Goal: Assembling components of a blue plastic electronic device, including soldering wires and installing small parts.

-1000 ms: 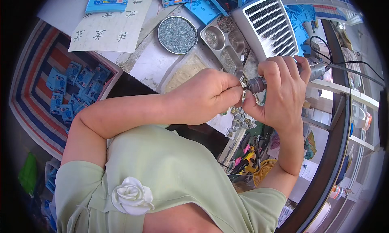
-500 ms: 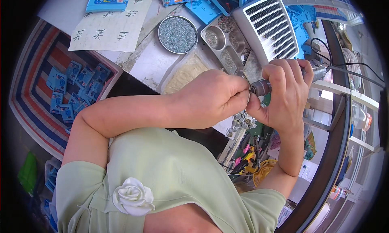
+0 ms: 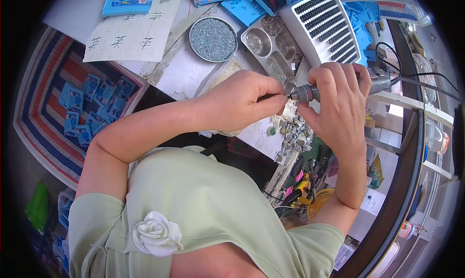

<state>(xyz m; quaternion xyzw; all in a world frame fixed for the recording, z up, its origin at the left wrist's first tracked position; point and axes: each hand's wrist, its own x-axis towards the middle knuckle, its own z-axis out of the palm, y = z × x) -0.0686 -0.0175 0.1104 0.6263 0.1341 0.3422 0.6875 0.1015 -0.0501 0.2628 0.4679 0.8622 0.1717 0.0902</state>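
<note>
My right hand (image 3: 341, 101) is wrapped round an electric screwdriver (image 3: 380, 79), which lies level with its nose toward the left. Its ringed metal chuck (image 3: 304, 93) shows past my fingers. My left hand (image 3: 244, 101) is closed in a pinch just left of the chuck, thumb against forefinger. A thin dark tip runs from the chuck toward that pinch; whatever the fingers hold is mostly hidden. Below the chuck, small grey metal parts (image 3: 296, 135) lie heaped on the white table (image 3: 264, 133).
Beyond my hands stand a round tin (image 3: 213, 39) of small screws, a divided metal tray (image 3: 259, 43) and a white holder (image 3: 310, 36) with black rows. Blue plastic cases (image 3: 242, 9) lie behind. At left, a striped lined bin (image 3: 48, 108) holds blue pieces. A black cable (image 3: 431, 75) trails right.
My left hand has shifted left and slightly up, away from the chuck. The screwdriver's nose is more exposed, and more of the metal parts shows below it.
</note>
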